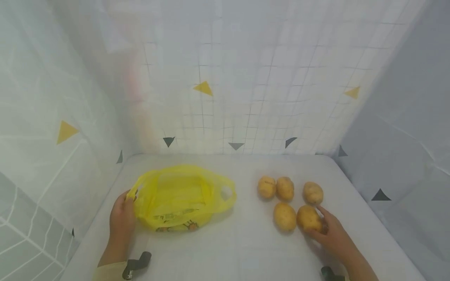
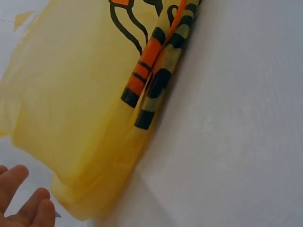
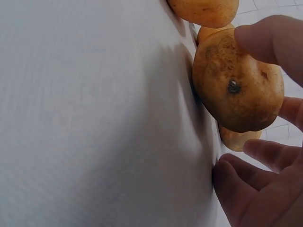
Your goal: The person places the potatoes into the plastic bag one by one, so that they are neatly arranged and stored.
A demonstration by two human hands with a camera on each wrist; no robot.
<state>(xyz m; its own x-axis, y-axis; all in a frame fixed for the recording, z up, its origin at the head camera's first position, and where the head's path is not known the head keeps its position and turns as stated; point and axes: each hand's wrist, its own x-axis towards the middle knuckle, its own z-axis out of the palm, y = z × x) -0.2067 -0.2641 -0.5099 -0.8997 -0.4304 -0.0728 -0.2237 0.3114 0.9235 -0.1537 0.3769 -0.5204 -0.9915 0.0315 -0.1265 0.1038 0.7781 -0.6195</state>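
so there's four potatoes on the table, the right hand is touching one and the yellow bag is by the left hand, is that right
Only the count is wrong: the head view shows five potatoes on the table, not four. The right hand is touching one, and the yellow bag is by the left hand.

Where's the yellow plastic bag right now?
Head view: the bag lies left of centre on the white table, between the person's left hand and five round tan potatoes.
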